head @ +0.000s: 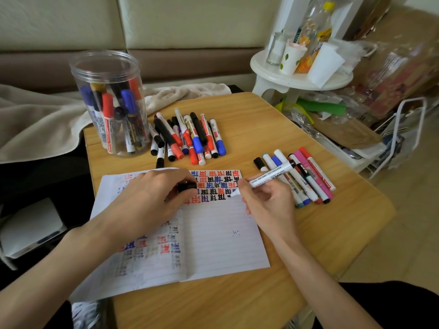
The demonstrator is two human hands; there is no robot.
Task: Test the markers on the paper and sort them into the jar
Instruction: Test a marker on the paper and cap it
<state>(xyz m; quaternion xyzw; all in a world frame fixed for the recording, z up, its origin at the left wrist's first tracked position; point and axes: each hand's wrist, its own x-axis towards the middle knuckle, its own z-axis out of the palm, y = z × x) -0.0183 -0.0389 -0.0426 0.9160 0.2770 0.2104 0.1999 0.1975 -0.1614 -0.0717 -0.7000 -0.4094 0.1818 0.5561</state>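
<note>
Jar: clear, lidless, beyond the paper's far left corner; holds upright markers with blue, red and black caps.
Paper: lined, on the worktop, with red, blue and black marks.
Marker: white, uncapped, tip at those marks.
Right hand: pinches the marker.
Left hand: on the paper, gripping a black cap.

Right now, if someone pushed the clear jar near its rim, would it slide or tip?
Likely tips: the jar is tall for its base, near the table corner. Its clear plastic looks light. The markers inside lean loosely, so they may shift.
</note>
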